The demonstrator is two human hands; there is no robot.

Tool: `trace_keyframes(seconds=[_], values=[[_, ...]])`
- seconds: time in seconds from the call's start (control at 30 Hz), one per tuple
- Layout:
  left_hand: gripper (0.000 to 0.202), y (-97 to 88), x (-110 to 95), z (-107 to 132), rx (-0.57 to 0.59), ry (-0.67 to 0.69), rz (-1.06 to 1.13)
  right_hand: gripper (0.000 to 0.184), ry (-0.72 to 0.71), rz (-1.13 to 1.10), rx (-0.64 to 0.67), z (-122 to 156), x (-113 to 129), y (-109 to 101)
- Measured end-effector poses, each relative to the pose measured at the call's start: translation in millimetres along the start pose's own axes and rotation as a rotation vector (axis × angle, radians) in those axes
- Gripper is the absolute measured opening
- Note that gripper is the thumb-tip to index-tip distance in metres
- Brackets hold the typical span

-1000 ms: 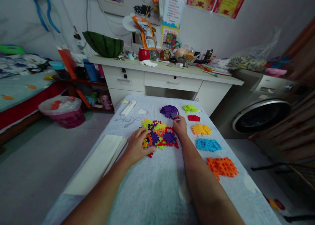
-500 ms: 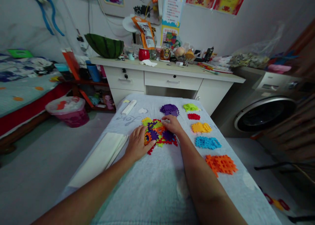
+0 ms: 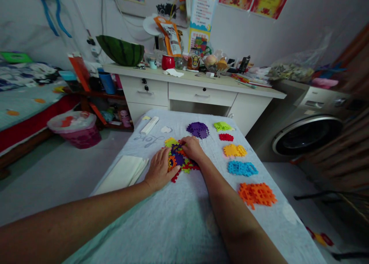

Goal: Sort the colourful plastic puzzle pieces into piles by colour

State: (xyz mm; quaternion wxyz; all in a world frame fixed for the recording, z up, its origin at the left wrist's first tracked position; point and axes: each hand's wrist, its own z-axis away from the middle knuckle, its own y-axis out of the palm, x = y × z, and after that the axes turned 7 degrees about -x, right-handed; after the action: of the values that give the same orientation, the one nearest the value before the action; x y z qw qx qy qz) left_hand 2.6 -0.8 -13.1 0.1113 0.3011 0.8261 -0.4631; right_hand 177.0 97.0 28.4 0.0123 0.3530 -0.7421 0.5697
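Observation:
A mixed heap of interlocking plastic pieces (image 3: 178, 153) in purple, orange, red, yellow and lime lies mid-table. My left hand (image 3: 158, 167) rests against the heap's left side, open, its thumb spread apart from the fingers. Over the heap's upper right my right hand (image 3: 192, 147) has its fingers curled down among the pieces; what lies between the fingertips is hidden. Sorted purple pieces (image 3: 198, 129) sit just beyond. Down the right side run separate groups of lime pieces (image 3: 221, 126), red pieces (image 3: 226, 137), yellow pieces (image 3: 234, 150), blue pieces (image 3: 242, 167) and orange pieces (image 3: 257, 194).
The table has a pale blue cloth (image 3: 173, 218). On its left lie folded white sheets (image 3: 122, 173) and a slim white object (image 3: 150, 125). Behind stands a cluttered white desk (image 3: 201, 94), with a washing machine (image 3: 305, 119) at right and a pink bin (image 3: 76, 129) at left.
My right hand has moved left across the heap, from its right edge toward its upper middle. My left hand has stayed at the left side. The view has shifted slightly.

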Motion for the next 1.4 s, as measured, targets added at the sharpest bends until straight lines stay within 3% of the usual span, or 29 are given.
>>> trace_keyframes(seconds=[0.17, 0.4, 0.53, 0.6, 0.77, 0.87, 1.03, 1.2, 1.3, 1.4], values=[[0.066, -2.5, -1.9, -0.4, -0.007, -0.008, -0.002, 0.016, 0.054, -0.237, -0.08, -2.7, -13.3, -9.0], [0.062, -6.0, -6.8, 0.2, -0.02, -0.016, 0.017, 0.016, 0.364, -0.432, -0.397, -3.8, -63.0, -13.1], [0.058, -5.8, -4.7, -1.5, -0.044, -0.066, 0.068, 0.016, 0.512, -0.459, -0.495, 1.3, -83.3, -7.8], [0.053, -4.2, -2.3, -4.5, -0.09, -0.158, 0.131, 0.016, 0.548, -0.462, -0.495, 2.8, -88.2, -4.6], [0.049, 4.7, 1.0, -16.4, -0.176, -0.583, 0.281, 0.022, 0.602, -0.461, -0.514, 0.2, -90.9, -0.4], [0.051, 9.8, -1.6, -19.3, -0.187, -0.702, 0.322, 0.03, 0.626, -0.463, -0.536, -1.4, -90.6, 0.9], [0.047, 12.0, -9.1, -12.0, -0.263, -0.574, 0.295, 0.028, 0.581, -0.459, -0.513, -0.7, -88.5, 2.9], [0.043, 8.4, -14.0, -6.0, -0.297, -0.379, 0.288, 0.021, 0.466, -0.411, -0.323, 1.1, -82.2, 5.3], [0.039, 5.4, -15.1, -6.4, -0.293, -0.349, 0.287, 0.029, 0.409, -0.396, -0.239, 2.9, -77.2, 7.7], [0.037, 1.7, -14.9, -7.8, -0.276, -0.358, 0.296, 0.037, 0.355, -0.428, -0.235, 4.0, -72.3, 5.1]])
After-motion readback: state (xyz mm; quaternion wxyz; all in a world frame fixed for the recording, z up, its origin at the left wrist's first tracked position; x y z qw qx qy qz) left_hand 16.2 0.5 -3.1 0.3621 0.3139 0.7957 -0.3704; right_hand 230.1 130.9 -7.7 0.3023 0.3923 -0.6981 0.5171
